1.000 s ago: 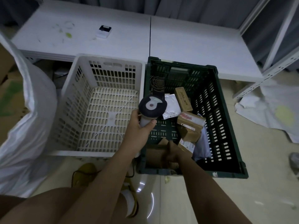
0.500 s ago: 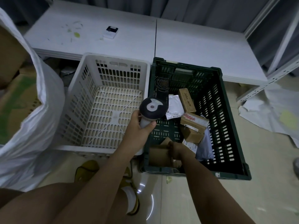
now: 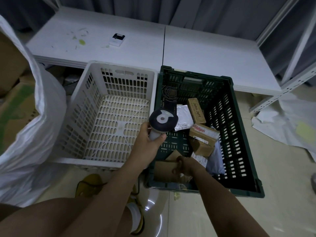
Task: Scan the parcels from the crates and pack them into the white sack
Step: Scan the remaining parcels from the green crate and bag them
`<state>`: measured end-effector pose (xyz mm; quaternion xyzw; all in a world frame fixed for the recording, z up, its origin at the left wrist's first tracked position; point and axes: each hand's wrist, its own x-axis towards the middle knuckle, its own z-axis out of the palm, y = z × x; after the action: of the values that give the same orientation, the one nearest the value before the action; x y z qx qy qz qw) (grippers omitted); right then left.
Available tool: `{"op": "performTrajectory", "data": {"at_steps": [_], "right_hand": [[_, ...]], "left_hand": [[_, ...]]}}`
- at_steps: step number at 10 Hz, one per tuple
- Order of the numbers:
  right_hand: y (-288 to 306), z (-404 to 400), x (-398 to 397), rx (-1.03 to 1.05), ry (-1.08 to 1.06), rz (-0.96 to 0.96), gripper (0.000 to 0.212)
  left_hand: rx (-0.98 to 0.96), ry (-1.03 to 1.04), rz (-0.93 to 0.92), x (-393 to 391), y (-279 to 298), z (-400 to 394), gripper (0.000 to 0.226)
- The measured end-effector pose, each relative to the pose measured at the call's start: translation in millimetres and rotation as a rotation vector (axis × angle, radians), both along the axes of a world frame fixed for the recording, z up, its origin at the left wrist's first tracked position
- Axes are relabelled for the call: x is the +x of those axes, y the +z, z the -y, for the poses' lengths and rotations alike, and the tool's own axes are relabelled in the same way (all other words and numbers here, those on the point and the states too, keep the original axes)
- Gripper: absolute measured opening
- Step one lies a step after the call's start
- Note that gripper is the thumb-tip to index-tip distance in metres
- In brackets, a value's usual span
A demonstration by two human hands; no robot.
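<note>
Left hand (image 3: pixel 147 142) gripping scanner (image 3: pixel 162 122), right hand (image 3: pixel 185 165) grasping brown parcel (image 3: pixel 165 171) against green crate's (image 3: pixel 246 189) near wall

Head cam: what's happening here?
A person is emptying the green crate of parcels. The left hand holds a handheld scanner over it; the right hand grips a brown cardboard parcel at the crate's near end. The white crate holds nothing. The white sack stands open at left.

"John Jeff" on tan box (image 3: pixel 196 111); "FOCUS THIER YOU" on black box (image 3: pixel 168 98); white mailer (image 3: pixel 183 119) label, digits "70-2-67", partly hidden.
</note>
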<state>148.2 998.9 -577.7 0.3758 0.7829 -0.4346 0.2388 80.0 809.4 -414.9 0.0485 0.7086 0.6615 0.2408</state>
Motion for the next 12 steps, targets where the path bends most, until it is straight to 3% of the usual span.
{"op": "performTrajectory", "data": {"at_steps": [1, 2, 3, 4, 5, 6, 7, 8, 9, 10, 12], "right_hand": [[-2.8, -11.5, -7.1, 0.514, 0.665, 0.128, 0.045], [2.8, -18.7, -17.9, 0.656, 0.682, 0.047, 0.048], [2.6, -16.4, -22.7, 0.433, 0.821, -0.200, 0.027], [-7.7, -9.9, -19.5, 0.255, 0.992, -0.135, 0.052], [-20.3, -9.0, -20.8, 0.368, 1.136, 0.116, 0.099], [-23.7, -6.8, -27.7, 0.550, 1.237, 0.248, 0.112], [-20.5, -14.6, -23.9, 0.416, 1.032, 0.146, 0.101], [-2.5, -32.8, -15.3, 0.229, 0.550, -0.040, 0.092], [37.7, -43.7, -9.1, 0.044, 0.019, -0.261, 0.065], [81.1, -44.1, 2.4, -0.116, -0.240, -0.444, 0.043], [147.9, -3.7, 22.1, -0.379, -0.293, -0.508, 0.015]], "left_hand": [[-0.022, 0.003, -0.016, -2.4, -5.1, -1.5, 0.031], [-0.040, 0.000, -0.009, -5.0, -10.6, -3.9, 0.031], [-0.057, 0.018, -0.005, -8.3, -14.8, -7.7, 0.030], [-0.052, 0.039, 0.007, -10.3, -19.2, -11.7, 0.031], [-0.041, 0.044, 0.023, -9.6, -23.7, -14.2, 0.030], [-0.044, 0.041, 0.023, -8.4, -26.1, -13.9, 0.030], [-0.045, 0.056, 0.026, -9.1, -26.4, -13.3, 0.032], [-0.032, 0.090, 0.031, -10.5, -24.9, -11.2, 0.030], [-0.026, 0.153, 0.015, -11.7, -19.8, -7.1, 0.026], [0.003, 0.220, 0.003, -11.7, -10.1, -2.5, 0.033], [0.132, 0.263, 0.013, -1.6, 9.1, 11.6, 0.039]]}}
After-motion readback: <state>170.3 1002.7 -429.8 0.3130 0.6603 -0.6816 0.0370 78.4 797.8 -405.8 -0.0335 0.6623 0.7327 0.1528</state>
